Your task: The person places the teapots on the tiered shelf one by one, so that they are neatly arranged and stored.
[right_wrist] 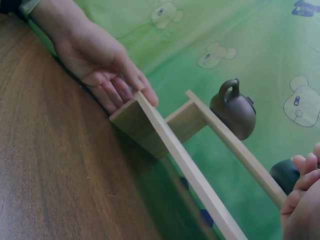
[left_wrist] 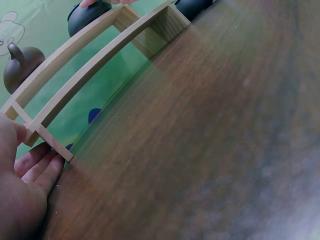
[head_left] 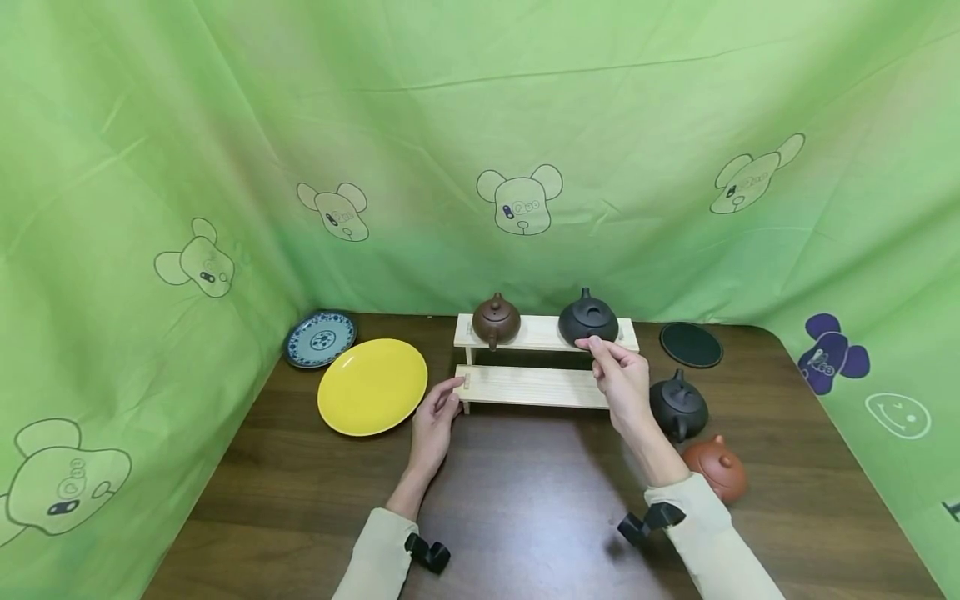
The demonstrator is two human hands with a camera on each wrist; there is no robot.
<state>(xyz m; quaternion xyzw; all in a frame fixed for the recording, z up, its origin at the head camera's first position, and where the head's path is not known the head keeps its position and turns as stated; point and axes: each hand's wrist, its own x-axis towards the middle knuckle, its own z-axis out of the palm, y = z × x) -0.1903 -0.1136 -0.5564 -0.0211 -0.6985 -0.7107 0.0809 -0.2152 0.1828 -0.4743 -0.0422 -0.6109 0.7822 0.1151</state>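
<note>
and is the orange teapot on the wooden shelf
No, the orange teapot stands on the table, off the wooden shelf.

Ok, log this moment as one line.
left hand: grips wooden stand at lower left | right hand: pinches black teapot on upper shelf | brown teapot: upper shelf, left

Black teapot [head_left: 582, 320] upright atop a pale two-tier wooden rack [head_left: 532, 387]

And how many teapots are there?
4: a brown teapot and a black teapot on the upper shelf; another black teapot and a partly hidden red teapot on the table.
</note>
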